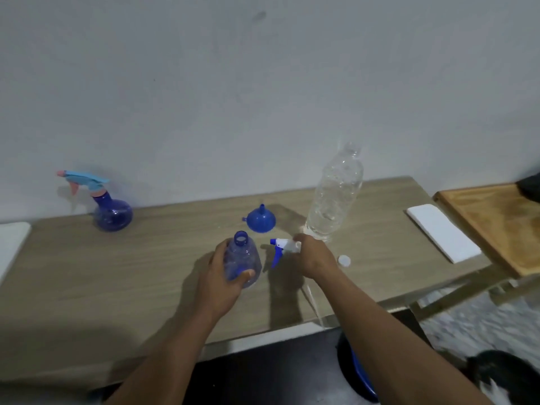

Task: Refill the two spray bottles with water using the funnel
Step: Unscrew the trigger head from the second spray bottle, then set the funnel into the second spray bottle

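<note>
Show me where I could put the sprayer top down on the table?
The biggest bare patch of the wooden table lies between the round blue spray bottle and the left hand. Another lies between the clear plastic water bottle and the white folded pad. The middle is crowded: blue plastic funnel, open blue bottle, small white cap.

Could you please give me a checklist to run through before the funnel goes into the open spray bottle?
1. Open spray bottle, head off: ok.
2. Left hand grips that bottle: ok.
3. Right hand free for the funnel: not ok, it holds the trigger head.
4. Funnel within reach: ok, it sits spout up behind the open bottle.
5. Water bottle uncapped: cannot tell, its top is blurred; a white cap lies near it.
6. Second spray bottle opened: not ok, its head is on.
</note>
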Demonstrator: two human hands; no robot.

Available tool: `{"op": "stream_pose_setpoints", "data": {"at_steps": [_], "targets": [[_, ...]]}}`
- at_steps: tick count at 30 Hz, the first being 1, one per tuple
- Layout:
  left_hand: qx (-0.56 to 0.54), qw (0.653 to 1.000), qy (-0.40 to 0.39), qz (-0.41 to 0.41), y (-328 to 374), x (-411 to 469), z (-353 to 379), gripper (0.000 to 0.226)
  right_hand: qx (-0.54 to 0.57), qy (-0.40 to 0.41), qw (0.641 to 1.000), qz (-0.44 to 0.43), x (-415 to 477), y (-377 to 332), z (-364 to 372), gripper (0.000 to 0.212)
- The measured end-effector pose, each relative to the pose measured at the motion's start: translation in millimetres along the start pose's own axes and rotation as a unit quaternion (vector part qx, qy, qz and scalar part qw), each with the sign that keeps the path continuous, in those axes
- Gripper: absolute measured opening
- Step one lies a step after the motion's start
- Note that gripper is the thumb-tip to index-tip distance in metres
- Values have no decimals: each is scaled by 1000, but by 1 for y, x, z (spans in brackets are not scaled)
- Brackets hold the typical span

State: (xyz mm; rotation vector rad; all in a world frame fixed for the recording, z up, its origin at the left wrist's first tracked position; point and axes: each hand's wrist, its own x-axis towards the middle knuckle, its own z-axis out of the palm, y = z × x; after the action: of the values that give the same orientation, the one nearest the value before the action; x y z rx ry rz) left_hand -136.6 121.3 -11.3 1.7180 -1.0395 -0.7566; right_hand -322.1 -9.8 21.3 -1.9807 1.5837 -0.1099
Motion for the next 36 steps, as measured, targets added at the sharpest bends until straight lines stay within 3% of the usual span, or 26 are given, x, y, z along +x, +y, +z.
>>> {"op": "stream_pose_setpoints", "data": {"at_steps": [5,8,19,23,27,30,33,36], "targets": [[38,999,4,-9,3,-3,1,72,-1,-6,1000,-9,9,4,24,24],[47,999,15,-7,11,-6,3,71,-15,-4,1000,-16,11,2,25,33],[28,999,21,-21,17,-9,4,67,-61,-10,998,-26,17,-1,21,28],[23,999,17,-15,13,-8,4,70,-75,33,995,-55,26,-17,17,37],[0,999,32,-6,10,-8,7,67,22,29,996,-85,59,-39,13,44],[-7,999,36,-12,3,-5,10,70,42,-4,994,-99,89,-50,12,68],[-16,999,39,-15,-5,-4,11,74,-10,-47,991,-127,115,-60,14,84],[-23,999,38,-22,-9,-3,11,78,-131,-80,975,-161,129,-65,19,76]]}}
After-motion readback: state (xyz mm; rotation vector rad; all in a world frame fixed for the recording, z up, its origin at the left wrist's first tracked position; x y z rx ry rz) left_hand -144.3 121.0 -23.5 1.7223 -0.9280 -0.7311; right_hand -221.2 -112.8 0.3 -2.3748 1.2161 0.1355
